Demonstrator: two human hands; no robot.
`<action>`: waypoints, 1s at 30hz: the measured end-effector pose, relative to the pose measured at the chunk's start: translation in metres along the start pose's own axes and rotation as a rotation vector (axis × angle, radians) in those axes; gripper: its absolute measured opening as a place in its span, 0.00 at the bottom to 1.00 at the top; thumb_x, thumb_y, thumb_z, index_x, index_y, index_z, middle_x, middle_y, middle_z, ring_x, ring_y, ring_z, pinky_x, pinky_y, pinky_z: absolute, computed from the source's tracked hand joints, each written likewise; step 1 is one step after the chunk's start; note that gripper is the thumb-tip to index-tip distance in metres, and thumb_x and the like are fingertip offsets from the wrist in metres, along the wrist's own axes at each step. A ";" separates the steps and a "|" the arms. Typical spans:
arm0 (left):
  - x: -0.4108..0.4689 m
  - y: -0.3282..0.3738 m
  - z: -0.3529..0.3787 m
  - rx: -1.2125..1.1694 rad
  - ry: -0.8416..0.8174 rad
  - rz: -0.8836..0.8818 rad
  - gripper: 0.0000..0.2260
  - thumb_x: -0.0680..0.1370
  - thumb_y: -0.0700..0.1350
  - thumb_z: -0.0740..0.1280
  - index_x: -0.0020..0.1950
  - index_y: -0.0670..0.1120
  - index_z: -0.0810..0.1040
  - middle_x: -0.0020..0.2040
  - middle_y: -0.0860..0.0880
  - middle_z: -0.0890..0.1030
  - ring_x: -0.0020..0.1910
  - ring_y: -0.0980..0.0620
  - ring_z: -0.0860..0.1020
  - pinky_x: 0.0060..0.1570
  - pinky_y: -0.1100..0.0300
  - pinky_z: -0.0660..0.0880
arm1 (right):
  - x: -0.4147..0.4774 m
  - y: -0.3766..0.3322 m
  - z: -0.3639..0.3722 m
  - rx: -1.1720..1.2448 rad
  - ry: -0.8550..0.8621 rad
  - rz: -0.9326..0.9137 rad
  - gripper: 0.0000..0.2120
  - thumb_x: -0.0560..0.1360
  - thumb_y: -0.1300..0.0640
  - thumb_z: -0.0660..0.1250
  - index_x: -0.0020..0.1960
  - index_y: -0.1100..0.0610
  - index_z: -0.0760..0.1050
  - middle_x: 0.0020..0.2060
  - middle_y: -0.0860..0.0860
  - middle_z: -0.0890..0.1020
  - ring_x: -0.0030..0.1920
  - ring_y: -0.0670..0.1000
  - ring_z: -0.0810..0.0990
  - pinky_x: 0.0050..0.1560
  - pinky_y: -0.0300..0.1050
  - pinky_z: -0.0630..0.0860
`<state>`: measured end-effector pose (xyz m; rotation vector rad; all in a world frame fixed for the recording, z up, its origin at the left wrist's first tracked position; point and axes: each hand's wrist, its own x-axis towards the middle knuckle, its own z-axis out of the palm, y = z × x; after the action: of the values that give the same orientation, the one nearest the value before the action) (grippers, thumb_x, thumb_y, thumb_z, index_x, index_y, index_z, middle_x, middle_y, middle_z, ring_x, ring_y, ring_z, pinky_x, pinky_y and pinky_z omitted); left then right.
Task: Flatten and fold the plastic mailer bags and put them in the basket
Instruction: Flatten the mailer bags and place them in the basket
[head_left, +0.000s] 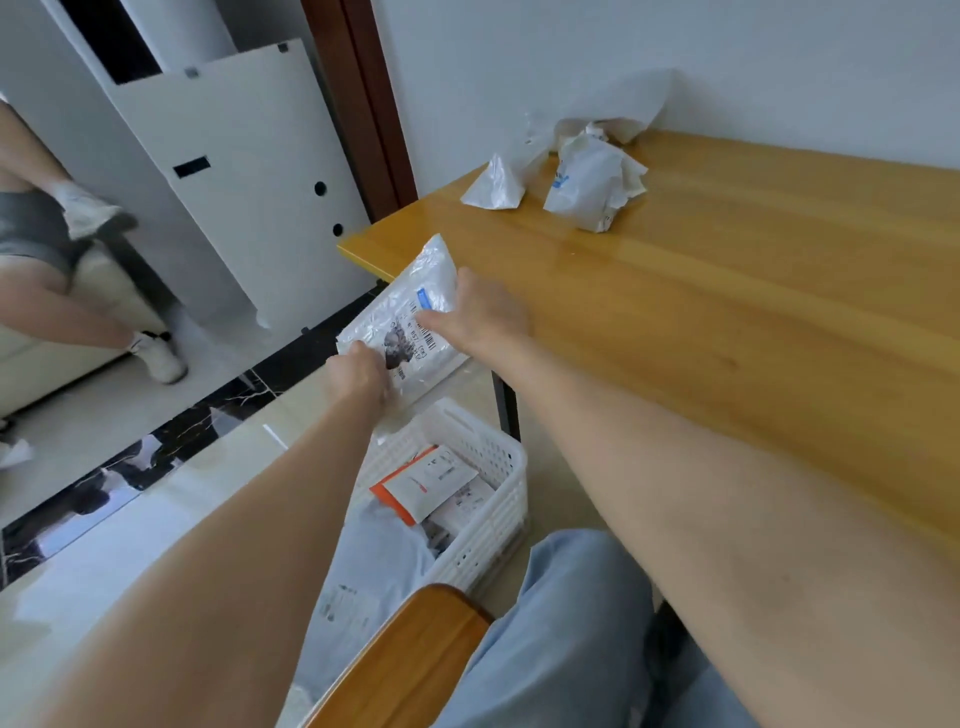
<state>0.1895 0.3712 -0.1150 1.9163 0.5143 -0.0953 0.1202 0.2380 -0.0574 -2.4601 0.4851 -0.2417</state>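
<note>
A flattened white mailer bag (415, 291) with a shipping label hangs over the left edge of the wooden table (727, 322), half in the air. My left hand (361, 371) grips its lower corner and my right hand (480, 314) holds its right side, fingers across the label. Directly below on the floor stands the white plastic basket (498, 457), holding an orange-and-white mailer (423, 486) and other folded bags. Crumpled white mailer bags (592, 182) lie at the far end of the table near the wall.
A small crumpled bag (493, 184) sits beside the pile. A wooden chair arm (410, 660) is near my knee, close to the basket. A white panel (249, 182) leans by the door. Another person's legs (78, 291) are at far left.
</note>
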 end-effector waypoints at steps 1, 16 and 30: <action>0.004 -0.010 -0.002 0.020 -0.015 -0.009 0.18 0.83 0.47 0.50 0.64 0.38 0.72 0.54 0.42 0.76 0.55 0.42 0.76 0.51 0.53 0.72 | -0.002 -0.002 0.012 -0.038 -0.007 -0.034 0.29 0.72 0.37 0.66 0.62 0.56 0.68 0.53 0.51 0.79 0.52 0.55 0.78 0.44 0.47 0.73; 0.101 -0.171 0.032 0.160 -0.058 -0.238 0.12 0.81 0.44 0.56 0.57 0.37 0.72 0.36 0.44 0.73 0.33 0.49 0.71 0.34 0.57 0.67 | 0.046 0.088 0.187 -0.070 -0.449 0.244 0.30 0.74 0.40 0.68 0.67 0.58 0.66 0.62 0.55 0.76 0.61 0.58 0.76 0.52 0.48 0.73; 0.164 -0.304 0.088 0.239 -0.200 -0.398 0.15 0.77 0.43 0.65 0.63 0.42 0.71 0.52 0.43 0.80 0.50 0.41 0.80 0.49 0.48 0.79 | 0.080 0.169 0.336 -0.308 -0.568 0.428 0.15 0.80 0.55 0.61 0.64 0.59 0.70 0.59 0.57 0.77 0.60 0.59 0.75 0.48 0.48 0.70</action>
<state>0.2331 0.4370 -0.4626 1.9824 0.7685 -0.6247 0.2402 0.2607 -0.4217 -2.4804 0.8117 0.7328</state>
